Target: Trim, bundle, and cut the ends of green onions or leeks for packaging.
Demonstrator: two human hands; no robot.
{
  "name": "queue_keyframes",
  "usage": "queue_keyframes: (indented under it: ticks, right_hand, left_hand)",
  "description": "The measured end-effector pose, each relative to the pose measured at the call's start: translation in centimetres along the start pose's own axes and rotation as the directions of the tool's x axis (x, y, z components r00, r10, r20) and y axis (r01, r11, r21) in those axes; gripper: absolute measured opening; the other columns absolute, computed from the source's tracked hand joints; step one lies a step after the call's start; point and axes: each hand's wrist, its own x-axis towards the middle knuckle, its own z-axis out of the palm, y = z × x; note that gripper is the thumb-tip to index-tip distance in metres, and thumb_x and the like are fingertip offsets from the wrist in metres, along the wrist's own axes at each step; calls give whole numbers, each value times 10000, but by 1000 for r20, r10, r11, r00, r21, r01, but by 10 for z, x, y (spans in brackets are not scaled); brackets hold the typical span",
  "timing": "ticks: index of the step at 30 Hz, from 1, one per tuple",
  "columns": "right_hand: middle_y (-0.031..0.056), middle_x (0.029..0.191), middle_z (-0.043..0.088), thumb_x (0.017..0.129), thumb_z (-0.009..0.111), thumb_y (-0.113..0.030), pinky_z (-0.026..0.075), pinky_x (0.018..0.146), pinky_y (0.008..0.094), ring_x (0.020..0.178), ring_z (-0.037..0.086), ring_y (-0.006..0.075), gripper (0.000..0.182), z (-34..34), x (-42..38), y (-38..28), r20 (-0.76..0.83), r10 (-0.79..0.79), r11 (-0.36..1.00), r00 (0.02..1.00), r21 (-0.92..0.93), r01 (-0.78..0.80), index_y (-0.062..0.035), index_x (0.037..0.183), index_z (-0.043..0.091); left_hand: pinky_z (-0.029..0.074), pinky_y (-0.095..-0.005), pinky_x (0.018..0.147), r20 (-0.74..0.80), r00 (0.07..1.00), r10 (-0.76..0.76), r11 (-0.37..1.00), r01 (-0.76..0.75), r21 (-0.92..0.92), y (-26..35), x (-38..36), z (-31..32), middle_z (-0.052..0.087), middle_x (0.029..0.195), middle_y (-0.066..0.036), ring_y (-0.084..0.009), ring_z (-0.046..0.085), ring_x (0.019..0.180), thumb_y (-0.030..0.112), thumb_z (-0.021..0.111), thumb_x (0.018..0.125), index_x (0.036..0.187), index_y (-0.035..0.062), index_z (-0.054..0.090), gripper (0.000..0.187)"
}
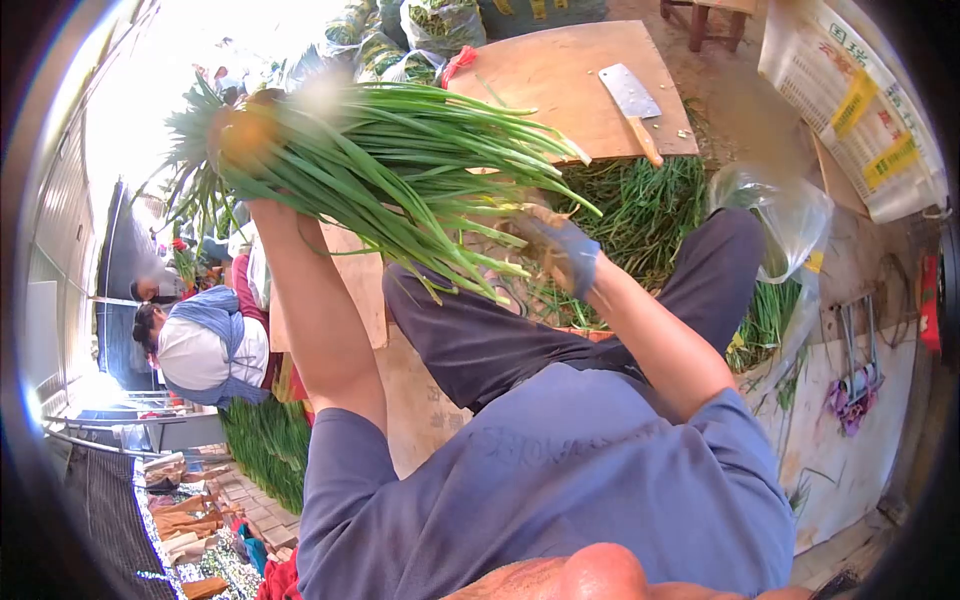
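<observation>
A large bundle of long green leafy stalks (400, 150) is held up at the upper left, its pale cut ends pointing right. My left hand (250, 135) is closed round its leafy part, partly covered by glare and leaves. My right hand (555, 248), in a dirty greyish glove, is beside the pale ends; its fingers are blurred, and I cannot make out whether they hold anything. Behind the bundle, a cleaver (632, 100) with a wooden handle lies on a wooden board (560, 62). More loose stalks (640, 205) lie between my knees.
Clear plastic bags (790, 215) with greens stand by my right knee. A printed sack (860, 105) is at the upper right. Another person (215, 345) bends over at the left, near a pile of greens (268, 445). Filled bags (440, 25) sit beyond the board.
</observation>
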Motion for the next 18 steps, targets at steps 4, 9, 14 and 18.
queue_keyframes:
  ticks: [4, 9, 14, 18]
  right_hand:
    - [72, 1092, 635, 955, 612, -214, 590, 759, 342, 896, 657, 196, 259, 16, 9, 2, -49, 55, 958, 997, 284, -39, -59, 1158, 571]
    - [99, 1179, 615, 949, 561, -105, 589, 791, 375, 954, 653, 202, 313, 13, -1, -6, 63, 25, 946, 998, 321, -44, -77, 1255, 502]
    - [81, 1000, 676, 932, 578, -70, 545, 722, 288, 805, 647, 152, 216, -3, -2, -6, 81, -117, 933, 990, -333, 138, -48, 1145, 607]
    - [110, 947, 713, 925, 632, -146, 527, 704, 297, 791, 666, 169, 183, 10, -13, -20, 205, -452, 505, 868, -744, 438, -30, 1064, 658]
  left_hand:
    - [580, -425, 763, 21, 993, 118, 974, -120, 194, 2, 4, -1, 629, 1081, -208, -301, 645, 922, 313, 400, 985, 1316, 44, 460, 431]
    - [579, -430, 748, -146, 986, 82, 912, -16, 409, -4, -3, 1, 638, 1071, -213, -303, 649, 911, 310, 386, 982, 1303, 22, 479, 441]
    - [580, -413, 735, -66, 997, -45, 988, 54, 147, -5, 4, -44, 658, 1032, -213, -297, 660, 871, 322, 393, 974, 1209, -40, 549, 459]
    - [571, -412, 768, 12, 1000, -23, 993, 21, 114, 4, -20, 33, 667, 1008, -218, -298, 664, 860, 363, 401, 966, 1153, -56, 586, 495]
